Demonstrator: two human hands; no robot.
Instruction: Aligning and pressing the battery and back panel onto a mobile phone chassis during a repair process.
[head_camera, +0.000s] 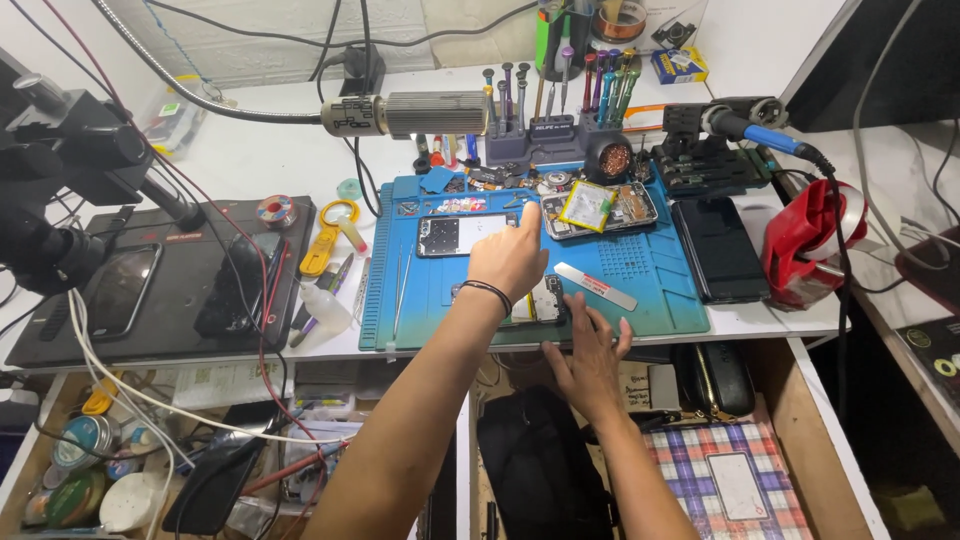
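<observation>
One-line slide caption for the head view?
Left hand reaches over a blue repair mat toward an opened phone; right hand rests at the mat's near edge.

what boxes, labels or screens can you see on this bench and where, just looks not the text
small box: back of the bench, right of the tool rack, blue and yellow carton.
dark phone: right of the blue mat, black blank screen, face up.
phone on black pad: far left, dark screen.
white strip: on the mat beside the right hand, long, with a red label.
left hand: points at an opened phone.
</observation>
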